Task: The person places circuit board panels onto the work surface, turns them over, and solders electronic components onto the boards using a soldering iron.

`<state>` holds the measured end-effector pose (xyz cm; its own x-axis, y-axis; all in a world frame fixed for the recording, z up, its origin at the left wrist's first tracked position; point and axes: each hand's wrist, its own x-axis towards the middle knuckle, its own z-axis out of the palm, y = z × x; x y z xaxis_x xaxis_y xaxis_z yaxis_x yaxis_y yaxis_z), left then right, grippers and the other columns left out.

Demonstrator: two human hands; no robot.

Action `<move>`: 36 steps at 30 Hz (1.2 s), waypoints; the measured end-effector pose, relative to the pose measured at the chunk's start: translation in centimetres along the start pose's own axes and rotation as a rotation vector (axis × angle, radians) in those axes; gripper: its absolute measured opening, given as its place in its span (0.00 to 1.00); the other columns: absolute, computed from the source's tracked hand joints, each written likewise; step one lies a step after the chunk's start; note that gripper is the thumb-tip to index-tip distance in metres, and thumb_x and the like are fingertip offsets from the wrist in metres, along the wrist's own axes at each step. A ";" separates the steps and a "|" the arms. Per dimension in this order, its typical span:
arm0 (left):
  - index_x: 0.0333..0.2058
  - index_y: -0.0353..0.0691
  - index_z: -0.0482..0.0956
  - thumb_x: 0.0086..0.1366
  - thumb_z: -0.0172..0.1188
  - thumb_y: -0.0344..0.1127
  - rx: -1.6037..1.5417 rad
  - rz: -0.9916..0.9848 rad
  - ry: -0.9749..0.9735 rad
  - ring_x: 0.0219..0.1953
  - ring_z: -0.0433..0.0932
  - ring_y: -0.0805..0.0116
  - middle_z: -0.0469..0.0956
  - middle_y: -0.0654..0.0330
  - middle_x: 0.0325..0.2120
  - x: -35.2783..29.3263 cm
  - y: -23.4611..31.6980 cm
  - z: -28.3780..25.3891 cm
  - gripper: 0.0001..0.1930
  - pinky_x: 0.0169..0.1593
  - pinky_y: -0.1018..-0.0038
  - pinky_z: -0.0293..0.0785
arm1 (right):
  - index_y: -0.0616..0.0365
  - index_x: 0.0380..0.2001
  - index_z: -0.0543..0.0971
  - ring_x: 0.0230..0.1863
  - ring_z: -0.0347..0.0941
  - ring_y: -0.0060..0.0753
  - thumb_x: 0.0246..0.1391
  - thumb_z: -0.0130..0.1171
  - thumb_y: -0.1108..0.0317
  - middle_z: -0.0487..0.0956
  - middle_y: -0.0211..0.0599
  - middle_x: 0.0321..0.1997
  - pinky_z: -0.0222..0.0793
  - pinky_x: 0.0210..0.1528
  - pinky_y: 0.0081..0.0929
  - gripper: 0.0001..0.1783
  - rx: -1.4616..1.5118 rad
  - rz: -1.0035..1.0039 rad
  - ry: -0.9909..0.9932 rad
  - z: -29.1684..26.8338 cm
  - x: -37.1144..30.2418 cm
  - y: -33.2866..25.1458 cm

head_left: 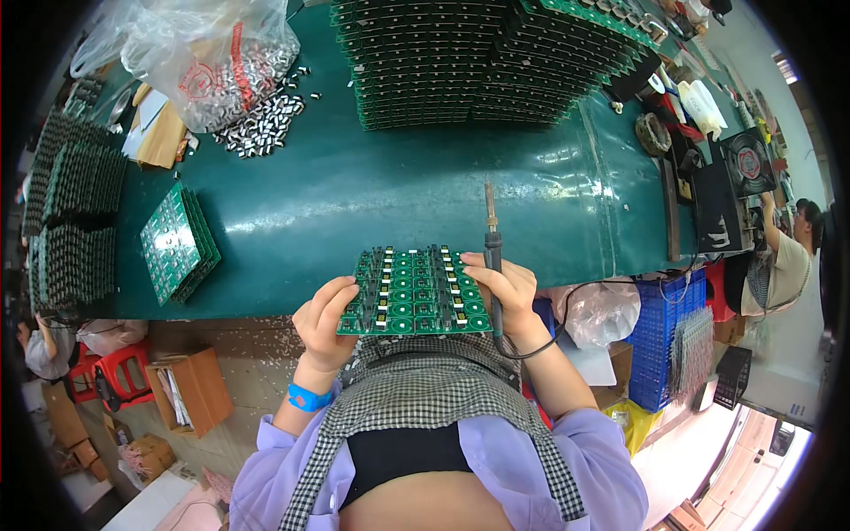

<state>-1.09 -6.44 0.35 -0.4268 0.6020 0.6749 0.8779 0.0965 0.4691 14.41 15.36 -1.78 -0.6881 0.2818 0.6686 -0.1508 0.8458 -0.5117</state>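
Left hand: my left hand (326,320) pinches the left edge of the green board, fingers curled tight on it.
Right hand: my right hand (509,290) is full. It holds the board's right edge and also a soldering iron (493,257).
Green board: the green board (414,296) is between my two hands, at the near edge of the table (354,195). It has rows of little dark parts, white blocks and round white spots.
Iron: it stands up along my right fingers, metal tip pointing away from me. Its black cord (553,341) loops off to the right of my grip.
Wrist: a blue band (308,397) is just below my left hand.
Small stack: a few boards (177,243) lie piled and fanned out, left of my grip.
Far left: tall piles of boards (75,190) stand well past that small stack.
Big stack: straight ahead of my grip, a big block of green boards (425,71) is piled high.
Silver bits: ahead and to the left, a clear bag (208,66) is full of them. Loose silver bits (266,124) spill beside it.
Right side: a blue crate (651,354) sits lower than my right hand. Farther off is a person (784,265) near a black fan (749,162).
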 end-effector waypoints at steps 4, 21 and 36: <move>0.38 0.36 0.78 0.45 0.60 0.28 0.028 -0.012 0.028 0.26 0.80 0.61 0.80 0.53 0.36 -0.3 0.1 0.1 0.17 0.27 0.75 0.73 | 0.58 0.33 0.76 0.35 0.82 0.41 0.42 0.63 0.79 0.83 0.43 0.35 0.78 0.35 0.29 0.12 0.017 0.021 -0.031 -0.1 0.2 -0.1; 0.35 0.38 0.80 0.45 0.61 0.33 0.075 0.035 -0.029 0.24 0.78 0.65 0.80 0.55 0.35 -1.4 0.1 -0.1 0.15 0.25 0.76 0.72 | 0.55 0.45 0.73 0.42 0.75 0.46 0.35 0.58 0.82 0.79 0.39 0.45 0.73 0.44 0.37 0.27 0.358 0.123 -0.337 -0.9 2.1 -0.1; 0.35 0.38 0.80 0.44 0.61 0.33 0.086 0.035 -0.029 0.21 0.75 0.68 0.80 0.55 0.35 -1.5 0.1 0.0 0.15 0.23 0.77 0.70 | 0.55 0.46 0.74 0.50 0.74 0.43 0.33 0.61 0.86 0.80 0.36 0.45 0.72 0.51 0.36 0.30 0.371 0.215 -0.208 -1.9 1.8 -2.1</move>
<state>-0.38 -7.35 -0.61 -0.3905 0.6289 0.6723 0.9079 0.1423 0.3942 14.79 14.97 1.49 -0.8534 0.3040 0.4235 -0.2064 0.5489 -0.8100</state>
